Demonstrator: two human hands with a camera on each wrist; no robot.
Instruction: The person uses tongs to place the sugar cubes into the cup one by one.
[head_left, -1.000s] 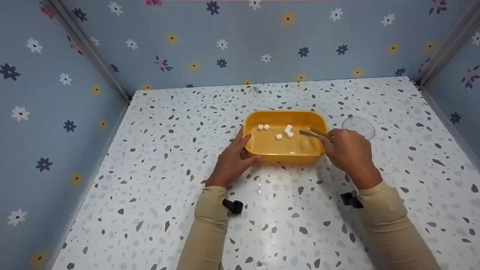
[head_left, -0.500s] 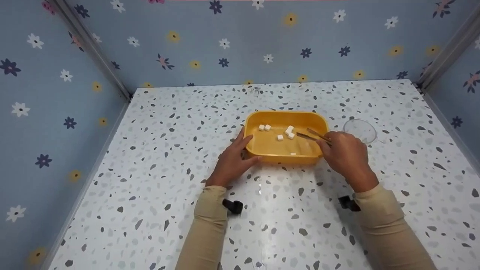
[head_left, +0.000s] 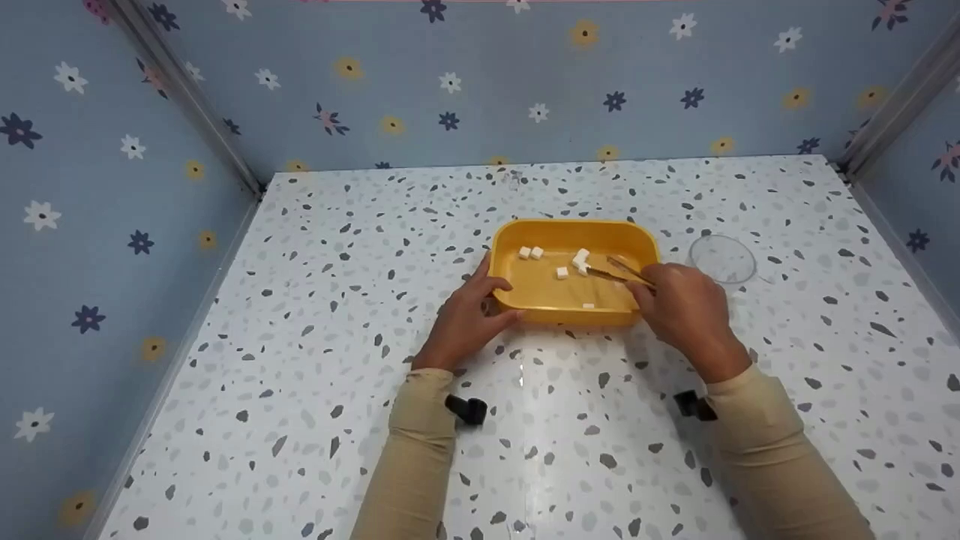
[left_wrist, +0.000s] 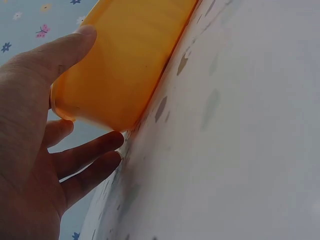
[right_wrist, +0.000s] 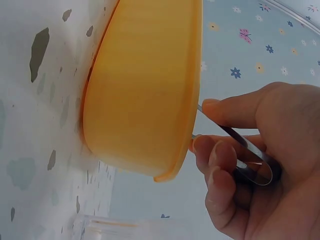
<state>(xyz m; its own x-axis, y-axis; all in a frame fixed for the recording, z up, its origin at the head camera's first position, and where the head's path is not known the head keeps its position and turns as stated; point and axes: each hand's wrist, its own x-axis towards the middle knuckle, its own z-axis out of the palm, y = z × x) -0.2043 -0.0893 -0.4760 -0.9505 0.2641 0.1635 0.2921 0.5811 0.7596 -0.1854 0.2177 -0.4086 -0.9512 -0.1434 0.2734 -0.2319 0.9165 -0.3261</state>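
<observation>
A yellow plastic tub (head_left: 574, 316) stands on the table with several small white cubes (head_left: 562, 274) inside. My left hand (head_left: 463, 322) holds its left end, with the thumb (left_wrist: 75, 50) on the outer front wall and the index finger over the rim. In my right hand (head_left: 686, 311) is a pair of metal tongs (right_wrist: 245, 142), pinched between thumb and fingers, the bend toward the palm. The tongs' tips reach into the tub from the right and stand apart. One tip is right at a cube in the clustered group near the middle.
A clear round container (head_left: 722, 259) stands right of the tub, beyond my right hand. The speckled table (head_left: 337, 300) is bounded by flower-patterned walls (head_left: 495, 90) at the back and sides.
My right hand has moved a little left with the tongs, bringing their tips from the tub's right side to the cluster of cubes. The left hand keeps its hold.
</observation>
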